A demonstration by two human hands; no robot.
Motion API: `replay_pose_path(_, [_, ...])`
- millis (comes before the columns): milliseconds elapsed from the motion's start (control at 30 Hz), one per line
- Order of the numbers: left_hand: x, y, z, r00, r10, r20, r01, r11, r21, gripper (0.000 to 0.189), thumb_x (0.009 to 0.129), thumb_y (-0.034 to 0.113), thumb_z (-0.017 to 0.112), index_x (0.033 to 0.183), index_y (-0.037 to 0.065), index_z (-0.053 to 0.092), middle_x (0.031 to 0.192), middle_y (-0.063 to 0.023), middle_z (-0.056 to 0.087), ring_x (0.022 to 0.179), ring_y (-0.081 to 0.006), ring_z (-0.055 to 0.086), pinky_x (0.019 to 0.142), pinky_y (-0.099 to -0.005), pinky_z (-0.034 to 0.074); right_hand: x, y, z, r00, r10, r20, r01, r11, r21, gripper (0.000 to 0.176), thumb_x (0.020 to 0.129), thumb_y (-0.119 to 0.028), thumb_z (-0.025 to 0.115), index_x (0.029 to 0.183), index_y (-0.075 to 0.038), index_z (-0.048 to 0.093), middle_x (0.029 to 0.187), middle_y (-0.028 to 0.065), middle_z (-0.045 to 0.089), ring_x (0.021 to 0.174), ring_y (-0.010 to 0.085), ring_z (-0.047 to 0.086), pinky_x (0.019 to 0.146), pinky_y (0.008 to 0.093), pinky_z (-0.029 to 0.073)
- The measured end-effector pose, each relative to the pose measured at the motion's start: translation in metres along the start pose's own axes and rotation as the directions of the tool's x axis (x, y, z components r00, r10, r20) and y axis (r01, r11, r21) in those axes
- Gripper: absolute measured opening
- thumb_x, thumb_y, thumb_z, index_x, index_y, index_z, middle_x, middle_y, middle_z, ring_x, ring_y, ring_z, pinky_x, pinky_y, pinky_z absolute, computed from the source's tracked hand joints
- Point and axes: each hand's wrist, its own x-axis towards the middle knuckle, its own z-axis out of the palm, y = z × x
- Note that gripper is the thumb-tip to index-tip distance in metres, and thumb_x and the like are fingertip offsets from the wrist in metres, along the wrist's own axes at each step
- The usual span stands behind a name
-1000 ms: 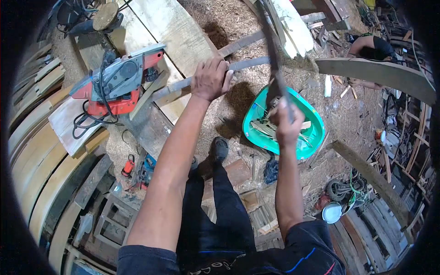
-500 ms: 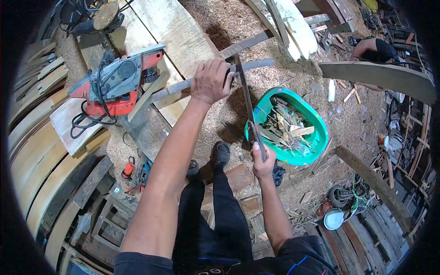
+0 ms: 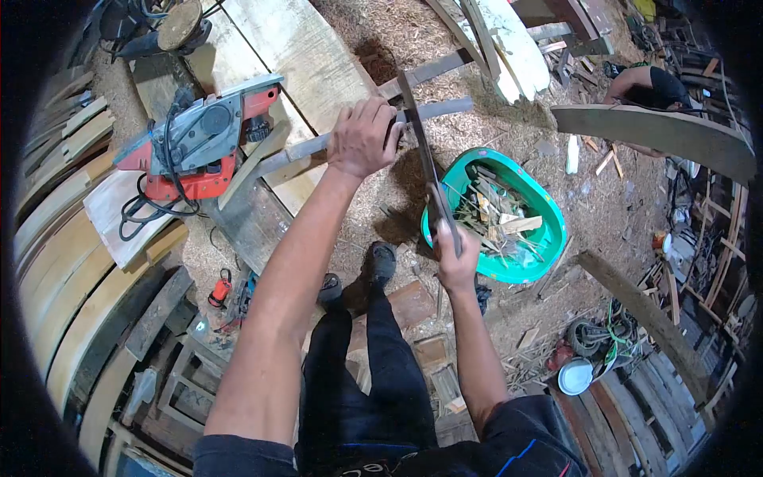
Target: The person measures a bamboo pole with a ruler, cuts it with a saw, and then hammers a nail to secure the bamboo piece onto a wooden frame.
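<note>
My left hand is closed over a long, narrow wooden strip, pressing it down across pale boards. The strip's right end sticks out past the boards. My right hand is wrapped around the near end of a handsaw with a long, narrow dark blade. That blade crosses the strip just right of my left fingers, its far end beyond the strip. Whether the teeth are cutting into the wood cannot be made out.
A green tub of wood scraps stands beside my right hand. A red and grey electric planer rests at left, its cord coiled. Curved planks are stacked at far left. Another person crouches behind a curved board. Sawdust covers the floor.
My right hand has pushed the handsaw slightly forward, away from me, so its far end reaches farther past the strip. My left hand stays on the strip.
</note>
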Motion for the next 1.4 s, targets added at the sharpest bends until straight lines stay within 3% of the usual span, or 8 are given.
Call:
replay_pose_path(400, [-0.006,-0.001,0.004,1.0,0.008,0.007,-0.008,1.0,0.002,0.019,0.081,0.021,0.068,0.095,0.008,0.062,0.099,-0.0079,0.059,0.095,-0.0246,0.059,0.08,-0.0384,0.042,-0.007,0.023,-0.008,0.999,-0.01,-0.033,0.012,0.999,0.052,0.037,0.096,-0.028,0.059,0.069,-0.004,0.052,0.06,-0.0051,0.04,0.057,0.0055,0.035,0.05,0.026,0.028])
replay_pose_path(533, [0.0,-0.001,0.002,1.0,-0.004,0.005,0.004,1.0,0.001,0.02,0.081,0.02,0.068,0.096,0.008,0.062,0.097,-0.0078,0.059,0.093,-0.0246,0.058,0.08,-0.0383,0.042,0.019,0.002,0.002,0.999,-0.036,0.003,0.036,0.997,-0.063,0.037,0.096,-0.028,0.058,0.068,-0.004,0.052,0.059,-0.0057,0.039,0.056,0.0047,0.035,0.049,0.0267,0.027])
replay_pose_path(700, [-0.003,-0.002,0.002,1.0,0.006,0.015,-0.006,1.0,0.004,0.021,0.081,0.02,0.068,0.096,0.007,0.062,0.097,-0.0078,0.059,0.092,-0.0248,0.058,0.079,-0.0381,0.042,0.0,0.013,-0.006,0.998,0.053,-0.03,-0.052,0.998,0.024,0.038,0.096,-0.028,0.059,0.068,-0.004,0.051,0.059,-0.0055,0.039,0.057,0.0056,0.035,0.049,0.0277,0.028])
replay_pose_path(833, [0.001,-0.004,0.002,1.0,0.019,0.009,-0.019,1.0,0.021,0.02,0.081,0.02,0.067,0.096,0.007,0.062,0.098,-0.0081,0.059,0.092,-0.0253,0.058,0.079,-0.0382,0.042,0.004,0.008,0.005,0.997,-0.059,-0.04,0.059,0.998,0.003,0.039,0.097,-0.028,0.058,0.067,-0.003,0.051,0.059,-0.006,0.04,0.056,0.0051,0.034,0.049,0.0261,0.028])
replay_pose_path(933, [0.003,-0.002,0.001,1.0,0.006,0.007,-0.006,1.0,0.013,0.02,0.081,0.019,0.067,0.095,0.007,0.062,0.099,-0.0086,0.059,0.093,-0.0258,0.058,0.08,-0.0382,0.042,-0.021,0.006,-0.007,0.998,0.04,-0.05,-0.033,0.991,0.13,0.04,0.097,-0.027,0.058,0.066,-0.003,0.05,0.058,-0.0063,0.041,0.055,0.0056,0.035,0.048,0.0263,0.028])
replay_pose_path(1100, [0.003,-0.001,0.0,1.0,-0.012,-0.004,0.012,1.0,0.015,0.021,0.081,0.02,0.067,0.096,0.006,0.063,0.102,-0.01,0.06,0.094,-0.0271,0.058,0.081,-0.0386,0.043,0.028,0.002,0.006,1.0,-0.013,0.019,0.014,1.0,-0.016,0.037,0.096,-0.027,0.059,0.068,-0.002,0.053,0.057,-0.0055,0.042,0.055,0.0051,0.037,0.048,0.0273,0.029])
replay_pose_path(1233, [0.003,-0.004,0.002,1.0,-0.021,-0.006,0.021,0.999,0.029,0.021,0.082,0.021,0.067,0.097,0.006,0.063,0.103,-0.0097,0.06,0.094,-0.0272,0.058,0.081,-0.0384,0.043,-0.011,0.0,-0.009,0.999,0.042,-0.014,-0.039,0.989,0.142,0.037,0.096,-0.029,0.059,0.073,0.0,0.06,0.06,-0.0063,0.045,0.058,0.0021,0.039,0.049,0.0238,0.029])
replay_pose_path(1400, [0.004,-0.001,0.0,0.999,-0.023,0.025,0.022,1.0,0.021,0.022,0.082,0.023,0.067,0.096,0.007,0.063,0.102,-0.0093,0.06,0.094,-0.0266,0.059,0.081,-0.0387,0.043,0.022,-0.003,0.006,0.999,-0.047,0.008,0.048,0.998,-0.035,0.039,0.096,-0.031,0.057,0.07,-0.003,0.053,0.059,-0.0057,0.04,0.056,0.0057,0.036,0.049,0.0268,0.03])
